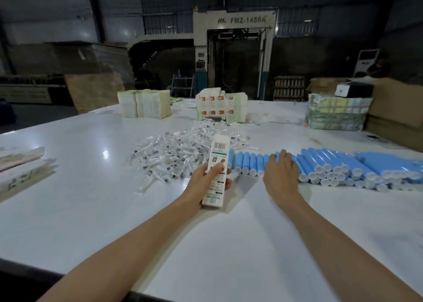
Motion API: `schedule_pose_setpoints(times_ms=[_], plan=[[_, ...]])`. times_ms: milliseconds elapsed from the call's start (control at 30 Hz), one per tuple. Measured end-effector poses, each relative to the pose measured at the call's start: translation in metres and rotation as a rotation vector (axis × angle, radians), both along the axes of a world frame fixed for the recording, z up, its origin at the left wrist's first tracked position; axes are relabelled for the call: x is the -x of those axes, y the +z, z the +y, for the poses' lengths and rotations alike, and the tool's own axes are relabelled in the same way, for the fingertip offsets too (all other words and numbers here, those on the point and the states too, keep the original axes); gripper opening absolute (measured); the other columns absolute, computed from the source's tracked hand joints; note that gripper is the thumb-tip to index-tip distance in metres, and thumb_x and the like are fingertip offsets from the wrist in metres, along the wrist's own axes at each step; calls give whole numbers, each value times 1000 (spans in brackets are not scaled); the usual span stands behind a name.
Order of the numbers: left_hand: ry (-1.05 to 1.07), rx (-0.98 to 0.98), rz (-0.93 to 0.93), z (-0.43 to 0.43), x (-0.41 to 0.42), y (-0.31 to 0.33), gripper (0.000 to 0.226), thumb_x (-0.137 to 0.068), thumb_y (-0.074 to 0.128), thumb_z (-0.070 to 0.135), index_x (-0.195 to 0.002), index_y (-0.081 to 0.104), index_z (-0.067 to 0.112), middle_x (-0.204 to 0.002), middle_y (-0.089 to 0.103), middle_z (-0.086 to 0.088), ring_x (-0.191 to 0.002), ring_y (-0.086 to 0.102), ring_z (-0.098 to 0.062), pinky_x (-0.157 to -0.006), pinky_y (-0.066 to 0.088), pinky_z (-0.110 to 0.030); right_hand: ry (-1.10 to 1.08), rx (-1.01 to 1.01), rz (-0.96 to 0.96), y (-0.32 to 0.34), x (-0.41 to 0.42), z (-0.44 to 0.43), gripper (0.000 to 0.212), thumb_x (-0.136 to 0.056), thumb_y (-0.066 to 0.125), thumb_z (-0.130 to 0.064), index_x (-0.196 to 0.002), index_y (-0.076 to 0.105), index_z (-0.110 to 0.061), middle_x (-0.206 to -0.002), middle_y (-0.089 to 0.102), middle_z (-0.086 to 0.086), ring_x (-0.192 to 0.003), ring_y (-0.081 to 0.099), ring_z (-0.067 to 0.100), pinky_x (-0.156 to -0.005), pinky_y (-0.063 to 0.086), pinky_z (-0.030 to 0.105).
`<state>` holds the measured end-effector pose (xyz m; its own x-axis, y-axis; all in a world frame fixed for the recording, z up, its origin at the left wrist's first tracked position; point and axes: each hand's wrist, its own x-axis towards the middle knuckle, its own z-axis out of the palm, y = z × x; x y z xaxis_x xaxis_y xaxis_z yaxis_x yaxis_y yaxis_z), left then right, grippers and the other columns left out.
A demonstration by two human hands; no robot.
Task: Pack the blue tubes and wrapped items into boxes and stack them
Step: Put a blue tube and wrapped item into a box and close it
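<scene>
Head view, so we're looking down our own two forearms here. The box is a long white carton with a barcode near its far end. It's up off the worktop and pointing away from us, tilted slightly to the right. Our left hand grips it around the middle, with the thumb across the printed top face and the fingers curled round underneath.

Our right hand is just to the right of it, palm down, fingers straight and a bit spread. It rests on top of the blue tubes, not gripping anything. The tubes lie side by side in a row with their white caps facing us. Further right they're piled a few layers deep.

Behind the box there's a loose heap of wrapped items in clear plastic, spread across the middle of the worktop. The box's far end overlaps it from our angle.

Some flattened boxes sit off at the left edge. At the far end we've got pale stacks of flat cartons, a stack with orange marks and a strapped bundle on the right beside brown cardboard cartons. A big machine stands in the dim background.
</scene>
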<state>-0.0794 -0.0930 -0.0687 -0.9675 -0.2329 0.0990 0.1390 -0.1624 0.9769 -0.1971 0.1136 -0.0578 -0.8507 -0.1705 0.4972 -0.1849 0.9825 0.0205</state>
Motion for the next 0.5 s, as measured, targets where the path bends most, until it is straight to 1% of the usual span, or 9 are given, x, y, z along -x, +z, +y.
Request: schedule_pose_setpoints(times_ms=[67,133,200,267,300,367,433,500], plan=[[-24,-20,27,1,-1,0,44,-101,73,41,-139,63,24,-123,80,-5,-104,80,-33,-80,66,-39,-25,-57,-26,6,7,4,39,-103,52,-15,-141,49,-6,-136,59,15,-131,51,30,-106,42,33],[-51,-50,45,1,-2,0,45,-101,75,39,-140,63,22,-125,79,-7,-106,80,-34,-82,66,-38,-26,-89,-78,11,10,6,36,-99,62,-12,-134,52,-8,-129,64,11,-125,56,27,-104,43,30],[-79,-68,54,0,-4,1,46,-100,76,38,-141,63,21,-126,79,-7,-107,79,-35,-84,66,-39,-31,-105,-113,13,12,6,40,-95,68,-9,-131,51,-8,-128,65,11,-123,58,26,-103,45,30],[-98,-76,58,1,-5,4,47,-100,75,36,-141,61,19,-126,79,-8,-108,79,-35,-84,66,-39,-38,-103,-135,17,13,2,44,-95,69,-9,-134,49,-5,-130,64,13,-124,59,27,-105,44,30],[-108,-80,59,2,-6,4,47,-100,75,35,-141,61,17,-126,79,-8,-108,79,-35,-83,66,-38,-44,-89,-143,17,13,0,48,-95,69,-9,-137,46,-2,-132,63,15,-126,59,28,-106,44,31],[-132,-84,59,5,-6,6,46,-102,73,33,-142,60,14,-126,78,-9,-109,79,-36,-83,66,-38,-68,-73,-159,17,13,-3,63,-95,68,-11,-146,35,4,-136,60,19,-129,56,31,-107,45,34],[-154,-85,58,5,-6,5,45,-104,72,31,-143,58,13,-128,78,-10,-112,78,-37,-86,66,-40,-98,-82,-177,16,10,-2,74,-96,66,-13,-152,22,7,-137,58,23,-129,54,34,-106,45,38],[-173,-94,63,6,-7,5,46,-104,72,31,-143,58,11,-129,77,-13,-115,76,-37,-89,65,-42,-118,-50,-198,14,8,0,80,-97,64,-12,-155,13,7,-140,53,27,-130,51,38,-106,43,41]])
